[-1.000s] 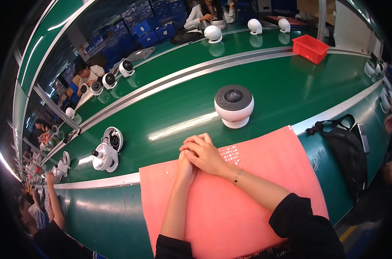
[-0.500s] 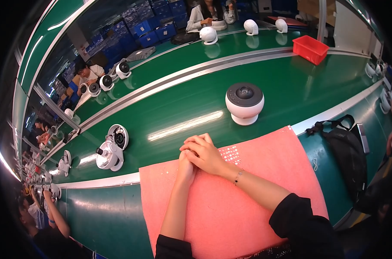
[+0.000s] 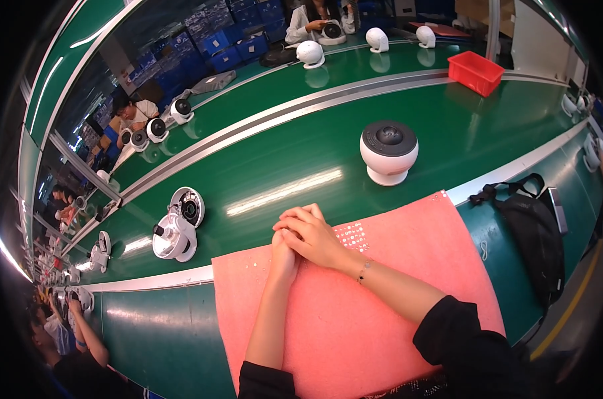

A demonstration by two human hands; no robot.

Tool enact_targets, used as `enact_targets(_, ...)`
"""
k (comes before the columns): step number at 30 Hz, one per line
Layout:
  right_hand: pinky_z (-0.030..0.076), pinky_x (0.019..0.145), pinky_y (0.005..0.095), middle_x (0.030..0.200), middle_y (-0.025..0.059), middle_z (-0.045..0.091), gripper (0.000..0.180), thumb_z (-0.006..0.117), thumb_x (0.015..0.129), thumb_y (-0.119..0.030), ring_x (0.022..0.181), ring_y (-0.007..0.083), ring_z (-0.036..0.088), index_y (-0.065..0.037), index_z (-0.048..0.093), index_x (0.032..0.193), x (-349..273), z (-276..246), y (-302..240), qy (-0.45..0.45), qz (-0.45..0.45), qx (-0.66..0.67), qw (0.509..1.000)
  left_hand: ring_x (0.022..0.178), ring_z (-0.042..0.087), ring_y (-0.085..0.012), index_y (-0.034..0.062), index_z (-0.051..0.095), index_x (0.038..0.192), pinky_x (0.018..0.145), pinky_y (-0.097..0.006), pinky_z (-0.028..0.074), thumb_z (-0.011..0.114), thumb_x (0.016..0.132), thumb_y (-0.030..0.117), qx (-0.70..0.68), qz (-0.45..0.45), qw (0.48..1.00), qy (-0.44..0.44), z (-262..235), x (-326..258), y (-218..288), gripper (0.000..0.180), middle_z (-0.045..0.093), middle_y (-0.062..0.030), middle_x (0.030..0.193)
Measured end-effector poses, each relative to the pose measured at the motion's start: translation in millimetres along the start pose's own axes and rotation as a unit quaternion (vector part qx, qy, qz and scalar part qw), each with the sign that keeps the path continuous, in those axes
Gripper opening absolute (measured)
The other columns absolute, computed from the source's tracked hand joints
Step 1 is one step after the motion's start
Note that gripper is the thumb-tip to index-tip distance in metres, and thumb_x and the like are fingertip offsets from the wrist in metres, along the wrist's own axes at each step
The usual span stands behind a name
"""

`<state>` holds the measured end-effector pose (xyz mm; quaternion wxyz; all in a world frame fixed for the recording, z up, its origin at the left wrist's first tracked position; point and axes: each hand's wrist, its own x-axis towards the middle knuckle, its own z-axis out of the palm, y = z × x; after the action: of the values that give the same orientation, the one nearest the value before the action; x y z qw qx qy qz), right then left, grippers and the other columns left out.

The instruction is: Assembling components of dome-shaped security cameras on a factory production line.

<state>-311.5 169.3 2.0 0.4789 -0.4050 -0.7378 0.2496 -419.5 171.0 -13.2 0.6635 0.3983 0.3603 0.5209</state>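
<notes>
My right hand (image 3: 314,238) is folded over my left hand (image 3: 285,256), its fingers curled round it. Most of the left hand's fingers are hidden under the right. Both hands rest together at the far edge of a pink cloth mat (image 3: 374,319). Beside the right hand, rows of small shiny round pieces (image 3: 353,235) lie on the mat. Beyond, on the green conveyor belt, stands a round white camera-like device (image 3: 389,154) with a dark top. To the left on the same belt sits an opened white device (image 3: 176,233), its dark inner part showing.
A red plastic bin (image 3: 475,73) stands at the back right. A black bag (image 3: 530,233) lies on the green table at right. More white devices (image 3: 310,54) stand on the far belt, where a person in white sleeves handles one (image 3: 332,32). Other people work along the left.
Devices on the near belt have shifted to the right; those on the far belt have shifted left. The device the person opposite handles now shows its dark face. My hands stay folded.
</notes>
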Motion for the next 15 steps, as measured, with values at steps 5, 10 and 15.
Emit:
enact_targets(5,0.039,0.091,0.0404,0.116,0.0181,0.041,0.046,0.052,0.085,-0.021,0.107,0.0348,0.046,-0.002,0.038,0.125,-3.2,-0.5,1.1,0.079,0.021,-0.024,0.996,0.046,0.043,-0.0133,0.0071,0.033,0.104,0.035,-0.027,0.037,0.069,0.067,0.001,0.071,0.246,0.878,0.404,-69.6,46.5,31.2,0.052,0.052,-0.0085,0.076)
enact_targets(10,0.043,0.086,0.0419,0.115,0.0179,0.041,0.044,0.051,0.085,-0.021,0.104,0.0359,0.049,0.0,0.037,0.121,-3.5,8.3,-2.8,0.031,0.063,-0.011,0.997,0.104,0.049,-0.0235,0.0084,0.051,0.111,0.066,-0.037,0.044,0.074,0.071,0.025,-0.1,0.155,0.895,0.407,-152.8,-6.4,105.7,0.05,0.048,-0.0138,0.12)
enact_targets(15,0.044,0.081,0.0424,0.116,0.0158,0.04,0.044,0.05,0.086,-0.021,0.1,0.0333,0.051,0.0,0.036,0.122,-7.3,-10.9,-18.3,0.01,0.099,0.008,0.995,0.119,0.04,-0.029,0.0033,0.038,0.129,0.096,-0.036,0.044,0.054,0.087,0.011,-0.08,0.237,0.902,0.352,-195.9,11.5,94.1,0.046,0.033,-0.0174,0.133)
